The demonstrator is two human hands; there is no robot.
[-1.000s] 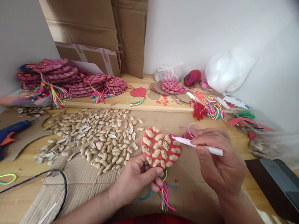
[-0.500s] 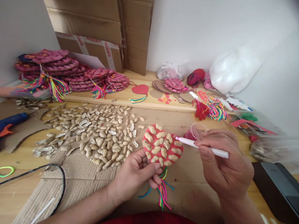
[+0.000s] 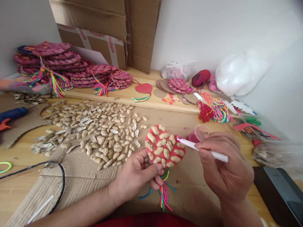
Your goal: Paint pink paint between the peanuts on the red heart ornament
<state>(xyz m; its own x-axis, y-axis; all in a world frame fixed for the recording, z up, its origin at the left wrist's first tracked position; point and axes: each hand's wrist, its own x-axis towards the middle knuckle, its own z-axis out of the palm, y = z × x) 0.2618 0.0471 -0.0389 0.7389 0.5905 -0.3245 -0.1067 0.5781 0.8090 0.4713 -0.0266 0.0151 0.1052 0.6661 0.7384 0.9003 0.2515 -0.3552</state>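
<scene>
My left hand (image 3: 136, 173) grips the lower edge of a red heart-shaped card (image 3: 166, 145) with peanuts fixed all over its face. Multicoloured cords (image 3: 163, 195) dangle from under it. In my right hand (image 3: 228, 168) is a white-handled paintbrush (image 3: 188, 143), pinched between thumb and fingers. Its pink-stained tip meets the heart's upper right edge, where a peanut looks coloured pink. Behind the brush stands a clear plastic cup (image 3: 195, 135) of pink paint, partly hidden by my right fingers.
Loose peanuts (image 3: 106, 135) spread over the cardboard at left, near a blue glue gun (image 3: 13, 114). Finished pink pieces with tassels (image 3: 54, 64) are stacked at back left. A plain red heart (image 3: 143, 88) and coloured cords (image 3: 220, 110) lie along the back; a dark device (image 3: 276, 189) sits at right.
The brush and right hand have shifted slightly left, the tip staying at the heart's upper right edge. The left hand keeps its hold; the whole view has moved a little.
</scene>
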